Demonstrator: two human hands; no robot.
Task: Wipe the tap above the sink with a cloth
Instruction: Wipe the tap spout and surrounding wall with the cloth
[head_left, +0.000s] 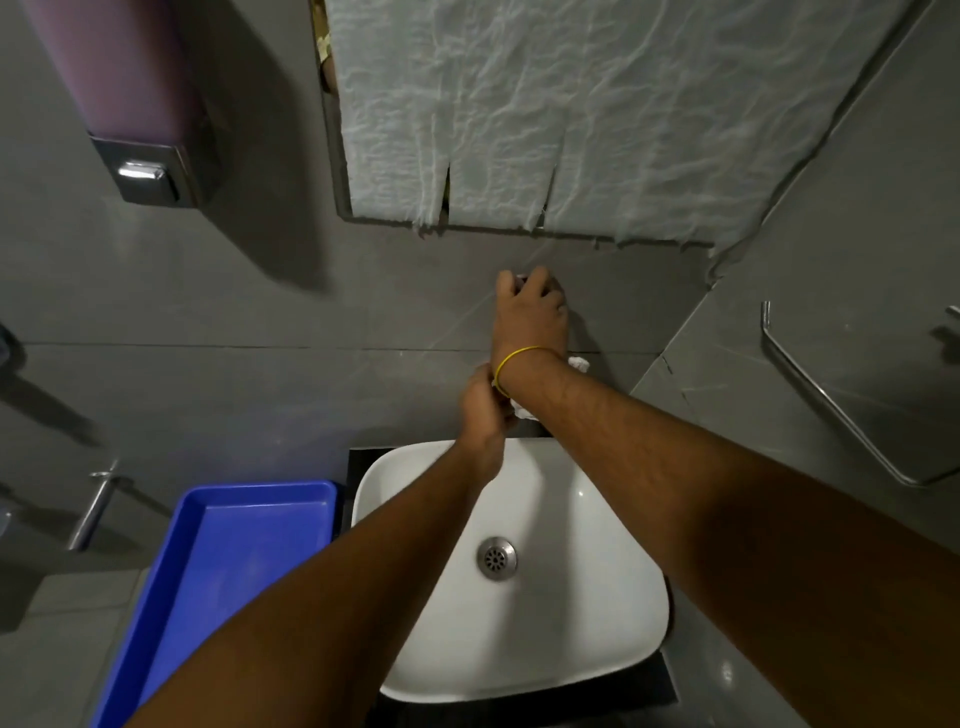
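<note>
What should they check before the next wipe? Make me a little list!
1. Cloth in hand: ok. White cloth shows at the left hand, and more beside the right wrist.
2. Right hand on the tap: cannot tell. It is shut on something at the wall, but the tap is hidden.
3. Sink free below: ok, only the drain shows.
4. Blue tray out of the way: ok, it sits left of the sink.
5. Tap clean: cannot tell, hands cover it.
</note>
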